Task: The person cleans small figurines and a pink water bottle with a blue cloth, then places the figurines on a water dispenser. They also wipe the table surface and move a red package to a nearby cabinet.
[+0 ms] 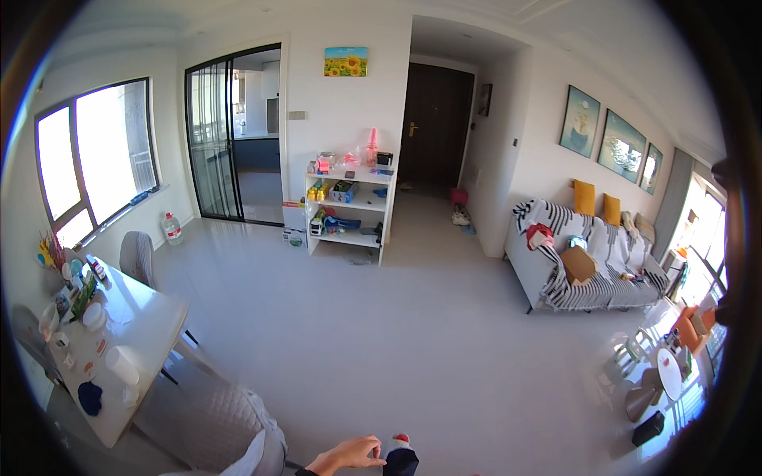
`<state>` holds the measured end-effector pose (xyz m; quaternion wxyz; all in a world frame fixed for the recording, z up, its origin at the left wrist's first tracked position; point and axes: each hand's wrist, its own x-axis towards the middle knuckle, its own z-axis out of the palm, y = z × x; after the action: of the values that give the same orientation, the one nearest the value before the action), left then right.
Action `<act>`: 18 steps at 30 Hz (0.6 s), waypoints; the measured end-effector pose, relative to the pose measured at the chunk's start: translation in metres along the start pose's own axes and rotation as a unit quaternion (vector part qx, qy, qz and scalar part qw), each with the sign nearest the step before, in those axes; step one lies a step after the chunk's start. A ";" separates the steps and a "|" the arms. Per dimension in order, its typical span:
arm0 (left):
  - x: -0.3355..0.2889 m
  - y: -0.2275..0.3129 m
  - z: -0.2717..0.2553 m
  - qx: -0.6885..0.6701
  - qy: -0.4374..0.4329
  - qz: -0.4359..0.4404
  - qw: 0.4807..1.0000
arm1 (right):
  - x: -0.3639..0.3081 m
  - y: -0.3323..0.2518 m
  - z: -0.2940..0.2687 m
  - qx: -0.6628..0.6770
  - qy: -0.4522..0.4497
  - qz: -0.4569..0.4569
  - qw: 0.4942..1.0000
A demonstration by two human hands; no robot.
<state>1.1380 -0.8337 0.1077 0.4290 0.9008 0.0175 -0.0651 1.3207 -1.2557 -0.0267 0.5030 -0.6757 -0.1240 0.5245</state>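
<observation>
My left hand (349,454) comes in at the lower edge, with a dark sleeve end at its wrist. Its fingers are bent and drawn together toward the thumb; whether anything small lies between them does not show. Just right of the fingertips is a dark trouser leg (401,462), with the red and white toe of a shoe (401,438) beyond it. To the left of the hand stands a chair with a pale quilted cover (226,416). My right hand is out of the picture.
A white table (151,305) with cups and a dark cloth stands at the left. Ahead is a white shelf unit (345,239) full of small goods. A sofa with a striped throw (611,293) is at the right, near a small round table (669,374). Pale glossy floor (397,333) lies between.
</observation>
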 end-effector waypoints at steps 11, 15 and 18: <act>0.230 -0.172 -0.185 0.557 0.317 0.106 0.760 | 0.391 -0.281 -0.125 -0.226 0.153 0.027 0.962; 0.214 -0.225 -0.265 0.025 0.162 -0.205 0.965 | 0.541 -0.428 -0.075 -0.295 0.122 -0.099 0.942; 0.206 -0.262 -0.311 0.004 0.166 -0.312 0.935 | 0.622 -0.515 -0.009 -0.263 -0.030 -0.185 0.946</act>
<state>1.3510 -0.4325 0.0726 0.3743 0.8497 0.3686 -0.0450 1.7739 -0.5896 0.0267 0.3918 -0.7330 -0.3957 0.3907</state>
